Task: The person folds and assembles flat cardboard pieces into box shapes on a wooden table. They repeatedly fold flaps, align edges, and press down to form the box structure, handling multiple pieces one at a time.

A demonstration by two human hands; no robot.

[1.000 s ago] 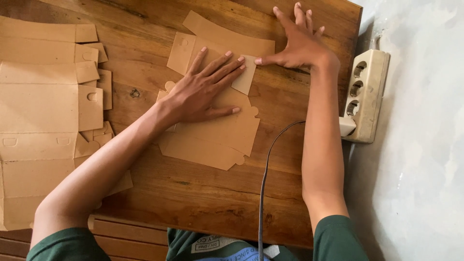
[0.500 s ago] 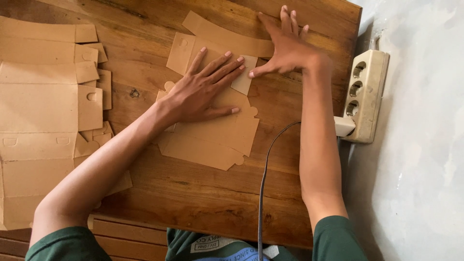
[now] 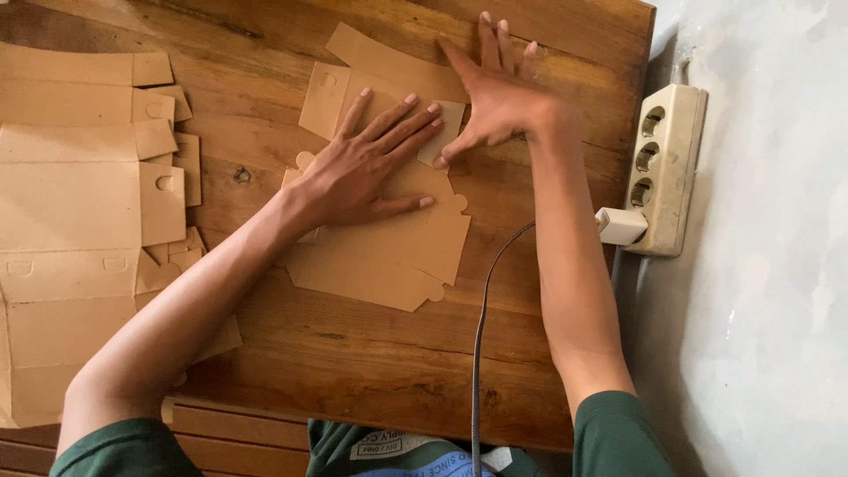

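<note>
Two hands — left hand, right hand — one cardboard blank under them, one stack at left, one table, one power strip at right, three sockets, one plug.

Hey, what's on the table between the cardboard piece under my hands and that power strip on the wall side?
In the head view, only bare wooden table lies between the flat cardboard cutout and the power strip, crossed by your right forearm and a grey cable.

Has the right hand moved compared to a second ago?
Yes. The right hand has slid left, away from the power strip, onto the cardboard cutout.
</note>
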